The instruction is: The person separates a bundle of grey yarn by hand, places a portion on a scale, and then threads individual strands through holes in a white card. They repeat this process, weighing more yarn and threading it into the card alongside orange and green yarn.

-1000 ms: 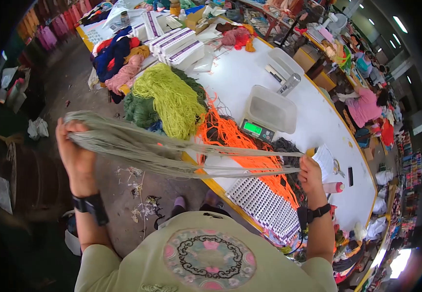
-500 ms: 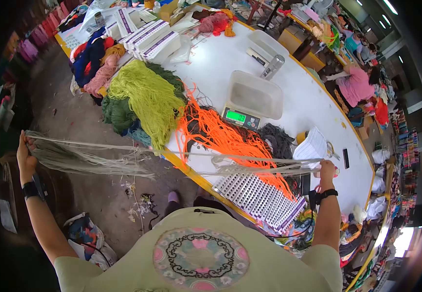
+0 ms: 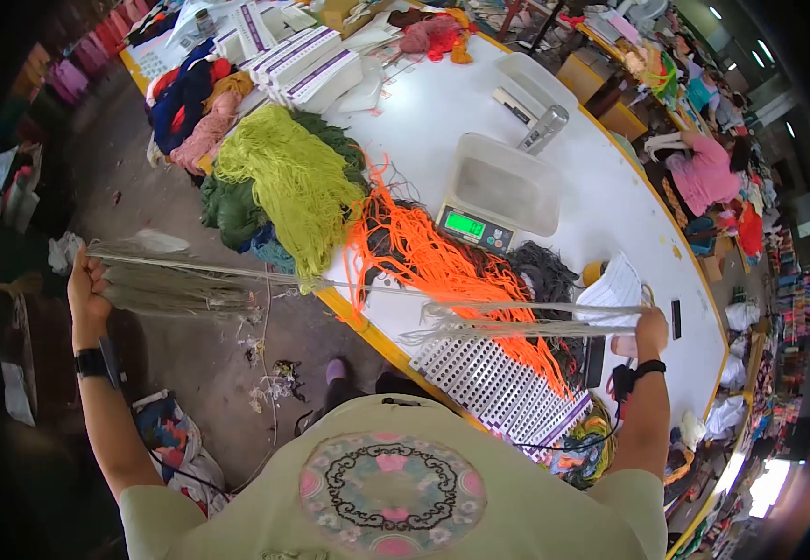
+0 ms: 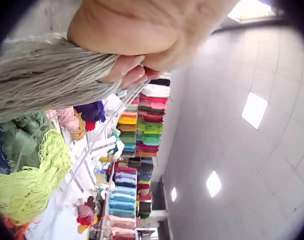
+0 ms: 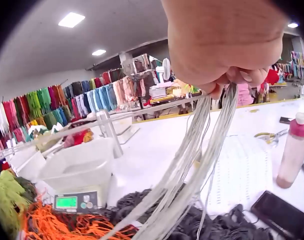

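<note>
Left hand [image 3: 88,285] grips one end of the grey yarn bundle [image 3: 349,289]; right hand [image 3: 651,329] pinches the other end. Bundle is stretched between them, above the table edge [image 3: 367,327] and orange yarn [image 3: 433,261].

Yarn workshop, heaped coloured skeins [image 3: 293,182], digital scale [image 3: 476,230], long white worktable [image 3: 610,215]

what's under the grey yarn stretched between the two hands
In the head view, grey yarn spans left hand to right hand, over floor, orange yarn and white perforated tray.
</note>
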Motion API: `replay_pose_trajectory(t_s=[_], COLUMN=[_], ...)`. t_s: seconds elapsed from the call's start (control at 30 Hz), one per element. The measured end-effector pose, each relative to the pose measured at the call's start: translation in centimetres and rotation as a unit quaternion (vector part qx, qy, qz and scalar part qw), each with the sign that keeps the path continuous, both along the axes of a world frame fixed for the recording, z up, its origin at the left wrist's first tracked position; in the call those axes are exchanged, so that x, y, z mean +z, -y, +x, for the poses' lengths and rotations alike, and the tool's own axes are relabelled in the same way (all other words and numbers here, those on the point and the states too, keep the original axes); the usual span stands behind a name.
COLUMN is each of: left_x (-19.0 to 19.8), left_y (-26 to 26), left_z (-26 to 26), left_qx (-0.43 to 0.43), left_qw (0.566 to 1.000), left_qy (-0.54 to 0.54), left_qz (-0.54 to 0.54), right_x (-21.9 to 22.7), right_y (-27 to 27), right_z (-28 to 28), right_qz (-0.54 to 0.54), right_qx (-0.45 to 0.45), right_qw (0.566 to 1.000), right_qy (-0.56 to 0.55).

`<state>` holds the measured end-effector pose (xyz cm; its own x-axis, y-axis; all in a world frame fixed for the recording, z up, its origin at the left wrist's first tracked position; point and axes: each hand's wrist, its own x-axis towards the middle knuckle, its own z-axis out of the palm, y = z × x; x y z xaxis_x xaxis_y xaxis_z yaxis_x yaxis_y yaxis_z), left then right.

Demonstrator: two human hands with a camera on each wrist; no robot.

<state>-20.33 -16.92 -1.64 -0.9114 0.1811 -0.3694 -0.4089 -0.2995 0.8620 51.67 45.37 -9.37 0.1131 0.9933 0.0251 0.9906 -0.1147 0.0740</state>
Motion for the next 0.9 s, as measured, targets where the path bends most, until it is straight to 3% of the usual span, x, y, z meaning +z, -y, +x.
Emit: replay_pose_trajectory(t_s=[0.07,0.13,0.17,0.2,0.27,0.3,0.37,0.4,0.43,0.47,0.5,0.57,0.6,0.67,0.73,0.77,0.8,0.87,0.9], left_x=[-0.9,-1.7,-6.0,-5.0,-5.7,-5.8,-3.6,-1.8,-2.0,-1.9,-1.2,-1.2,-1.6,-2.4,-1.9,-3.4,-3.5,-3.0,-4.0], left_y=[2.4,3.6,10.9,11.9,18.6,19.7,13.8,7.5,3.8,0.6,-2.6,-7.2,-8.4,-10.0,-12.6,-11.4,-11.4,-11.5,-10.7], left_z=[-2.1,-3.0,-9.8,-9.0,-10.2,-10.0,-1.5,-0.7,1.3,3.5,5.9,9.8,11.2,13.5,17.3,17.4,18.3,19.9,19.8], left_qx=[0.030,0.033,-0.047,0.069,0.016,-0.025,-0.004,0.016,0.049,0.045,0.005,-0.054,-0.071,-0.123,-0.087,-0.139,-0.139,-0.160,-0.187], left_qw=[0.999,0.996,0.998,0.994,0.997,0.992,0.998,0.998,0.999,0.999,0.999,0.991,0.987,0.978,0.976,0.966,0.965,0.957,0.946], left_qy=[0.025,-0.028,-0.038,-0.076,-0.055,-0.068,-0.005,0.053,-0.016,-0.013,0.012,0.043,0.048,0.040,0.035,-0.008,-0.006,-0.005,0.003], left_qz=[0.014,-0.078,0.018,-0.034,0.060,0.100,0.062,0.030,-0.013,-0.007,0.040,0.111,0.136,0.166,0.196,0.218,0.221,0.243,0.265], right_x=[-1.4,-1.2,-1.8,-2.6,-1.5,-1.4,-1.0,-3.2,-4.3,-1.6,4.8,9.5,11.8,16.4,19.6,20.9,22.4,24.3,24.5], right_y=[-2.1,-2.3,-3.6,-5.8,-6.0,-5.8,-6.7,-9.8,-11.5,-9.8,-4.9,-3.5,-2.6,-1.5,-2.7,-3.9,-4.2,-4.5,-5.4], right_z=[2.9,3.7,7.7,13.0,17.4,17.6,18.1,20.4,20.2,14.6,4.9,-1.4,-4.6,-8.7,-10.8,-11.4,-12.7,-15.8,-16.6], right_qz=[0.010,0.032,0.032,0.036,0.097,0.090,0.064,0.042,0.087,0.050,-0.044,-0.094,-0.070,-0.061,-0.051,-0.065,-0.064,0.010,0.009], right_qx=[0.040,0.046,0.096,0.148,0.025,0.025,-0.003,0.124,0.222,0.198,-0.018,-0.007,0.017,0.130,0.239,0.305,0.307,0.383,0.384], right_qw=[0.998,0.996,0.988,0.975,0.994,0.995,0.996,0.985,0.971,0.961,0.919,0.774,0.730,0.654,0.583,0.544,0.546,0.499,0.498], right_qy=[0.046,0.070,0.119,0.164,0.039,0.043,0.070,0.117,0.020,-0.188,-0.392,-0.626,-0.679,-0.743,-0.775,-0.779,-0.777,-0.777,-0.777])
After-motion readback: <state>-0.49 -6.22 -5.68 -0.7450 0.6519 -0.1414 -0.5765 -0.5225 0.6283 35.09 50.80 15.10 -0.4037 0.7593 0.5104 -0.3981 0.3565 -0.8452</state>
